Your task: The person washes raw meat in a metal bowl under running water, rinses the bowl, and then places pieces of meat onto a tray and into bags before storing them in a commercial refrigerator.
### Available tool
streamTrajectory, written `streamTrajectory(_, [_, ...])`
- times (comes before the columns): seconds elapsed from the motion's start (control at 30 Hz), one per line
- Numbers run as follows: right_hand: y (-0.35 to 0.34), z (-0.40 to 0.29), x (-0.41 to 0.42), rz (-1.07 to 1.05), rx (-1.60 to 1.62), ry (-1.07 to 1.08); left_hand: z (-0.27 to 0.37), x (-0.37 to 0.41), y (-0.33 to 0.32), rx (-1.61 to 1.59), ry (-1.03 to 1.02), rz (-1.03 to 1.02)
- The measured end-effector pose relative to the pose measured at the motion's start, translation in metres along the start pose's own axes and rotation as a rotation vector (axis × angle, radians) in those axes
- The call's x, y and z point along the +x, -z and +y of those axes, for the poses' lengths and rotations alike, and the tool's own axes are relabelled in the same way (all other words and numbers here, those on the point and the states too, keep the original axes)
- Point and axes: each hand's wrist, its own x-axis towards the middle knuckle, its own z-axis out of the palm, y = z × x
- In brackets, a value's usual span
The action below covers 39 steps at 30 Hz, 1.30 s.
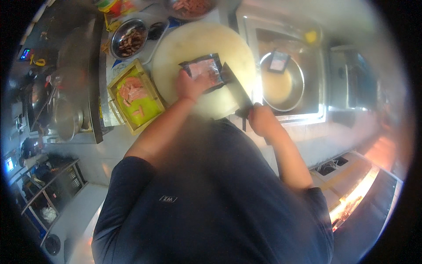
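Observation:
A flat plastic packet of pink meat [204,69] with dark edges lies on a round, pale chopping board [230,43]. My left hand [191,84] rests on the packet's lower left part, and whether its fingers grip it is hard to tell. My right hand [262,120] is closed around the handle of a wide-bladed cleaver [239,89]. The blade points up and left, its tip beside the packet's right edge. Left of the board, a rectangular container [153,115] with a yellow-green bottom holds pieces of pale pink meat [132,90].
Right of the board, a steel bowl [302,85] of cloudy liquid stands in a sink [321,99], with a similar packet [279,61] at its upper rim. Metal bowls of meat strips [132,43] and pink meat [191,7] stand beyond the board. Far left is a pan [67,115].

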Motion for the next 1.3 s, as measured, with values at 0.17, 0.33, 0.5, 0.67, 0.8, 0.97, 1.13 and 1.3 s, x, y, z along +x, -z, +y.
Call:
streamTrajectory(0.17, [-0.021,0.033,-0.027,0.030,-0.004,0.020,0.014,-0.001,0.011,-0.022,0.038,-0.081])
streamTrajectory(0.33, [-0.015,0.047,-0.042,0.100,0.019,0.061,0.012,0.006,0.014,0.128,0.016,-0.089])
streamTrajectory(0.5, [-0.018,0.048,-0.039,0.325,0.187,0.078,-0.015,0.024,0.056,-0.441,0.028,-0.078])
streamTrajectory(0.67, [-0.051,0.044,0.028,0.490,-0.024,0.451,-0.017,0.021,0.136,-1.151,0.076,-0.317])
streamTrajectory(0.8, [-0.083,0.040,0.089,0.487,-0.158,0.432,-0.018,-0.001,0.165,-1.190,0.130,-0.348])
streamTrajectory(0.97, [-0.057,-0.048,0.090,0.443,0.373,0.685,-0.027,-0.024,0.170,-1.144,0.103,-0.404])
streamTrajectory(1.13, [-0.029,-0.165,0.074,-0.182,0.873,0.439,0.019,-0.049,0.181,-1.061,0.094,-0.405])
streamTrajectory(1.3, [-0.046,-0.219,0.074,-0.057,0.447,0.597,-0.025,-0.042,0.196,-0.803,-0.035,-0.117])
